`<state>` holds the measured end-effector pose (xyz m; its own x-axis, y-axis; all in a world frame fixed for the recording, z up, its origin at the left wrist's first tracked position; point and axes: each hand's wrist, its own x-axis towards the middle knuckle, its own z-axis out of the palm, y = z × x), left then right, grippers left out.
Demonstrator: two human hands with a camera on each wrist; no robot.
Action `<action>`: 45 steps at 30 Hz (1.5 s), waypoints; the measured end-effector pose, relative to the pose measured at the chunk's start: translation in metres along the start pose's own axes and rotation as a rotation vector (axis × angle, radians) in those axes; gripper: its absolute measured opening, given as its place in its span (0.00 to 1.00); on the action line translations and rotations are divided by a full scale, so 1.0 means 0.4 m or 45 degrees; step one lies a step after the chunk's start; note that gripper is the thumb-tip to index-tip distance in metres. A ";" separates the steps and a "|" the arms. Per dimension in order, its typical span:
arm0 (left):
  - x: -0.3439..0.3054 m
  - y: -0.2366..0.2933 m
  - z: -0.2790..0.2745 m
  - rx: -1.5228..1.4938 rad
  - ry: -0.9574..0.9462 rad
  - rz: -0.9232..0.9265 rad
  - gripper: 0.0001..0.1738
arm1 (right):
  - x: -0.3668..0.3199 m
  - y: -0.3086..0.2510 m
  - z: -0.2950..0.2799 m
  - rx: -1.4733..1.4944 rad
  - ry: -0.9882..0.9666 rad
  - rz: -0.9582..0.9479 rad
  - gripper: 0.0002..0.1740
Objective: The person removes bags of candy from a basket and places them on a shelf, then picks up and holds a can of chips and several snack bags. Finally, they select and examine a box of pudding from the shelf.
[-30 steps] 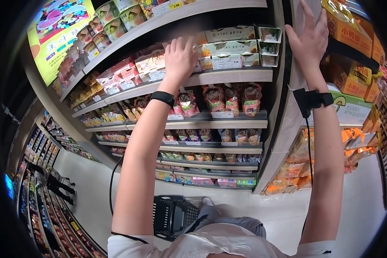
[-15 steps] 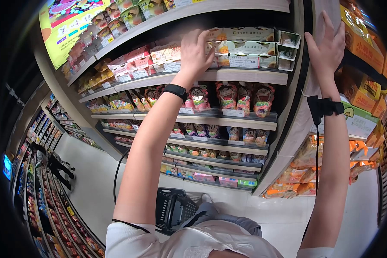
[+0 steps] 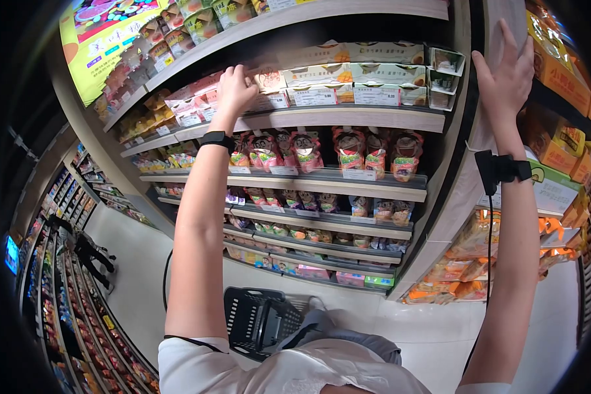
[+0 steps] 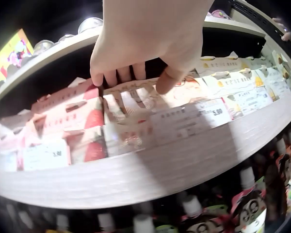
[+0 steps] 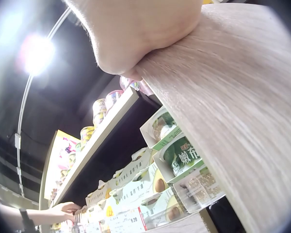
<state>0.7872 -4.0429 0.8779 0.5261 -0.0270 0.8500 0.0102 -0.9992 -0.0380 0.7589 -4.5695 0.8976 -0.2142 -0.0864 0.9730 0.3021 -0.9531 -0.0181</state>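
Observation:
My left hand (image 3: 238,90) reaches into the shelf from the front, over a row of small dessert boxes. In the left wrist view the left hand (image 4: 145,43) is above a cream box (image 4: 131,128), its fingertips at the box's top back edge and its thumb on the top. Pink boxes with strawberry pictures (image 4: 68,119) stand just left of it, and white-and-yellow boxes (image 3: 315,75) to its right. My right hand (image 3: 505,79) rests with fingers spread on the upright wooden panel (image 5: 233,97) beside the shelf.
Price tags (image 3: 377,94) line the shelf edge (image 3: 348,118). Pouches with cartoon faces (image 3: 348,148) hang on the shelf below. A black basket (image 3: 243,322) stands on the floor by my legs. Orange snack packs (image 3: 469,262) fill the right-hand display; another person (image 3: 88,253) is far left.
My left hand has moved left along the boxes, from the white-and-yellow ones to the cream and pink ones. My right hand stays on the wooden panel.

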 end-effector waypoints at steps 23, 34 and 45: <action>-0.229 0.104 -0.284 -0.728 0.260 0.056 0.25 | -0.009 0.012 -0.008 0.091 -0.019 -0.066 0.42; -0.468 0.357 -0.456 -1.911 -0.495 -0.490 0.20 | -0.236 -0.372 -0.416 1.625 -1.195 0.563 0.64; -0.590 0.473 -0.365 -2.206 -0.634 -0.714 0.19 | -0.343 -0.321 -0.483 1.742 -1.307 0.903 0.50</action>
<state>0.5411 -4.2300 0.7469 0.9349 -0.0391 0.3528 -0.3405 0.1821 0.9224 0.5701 -4.4914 0.7220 0.6935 0.3712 0.6175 0.6334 0.0943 -0.7681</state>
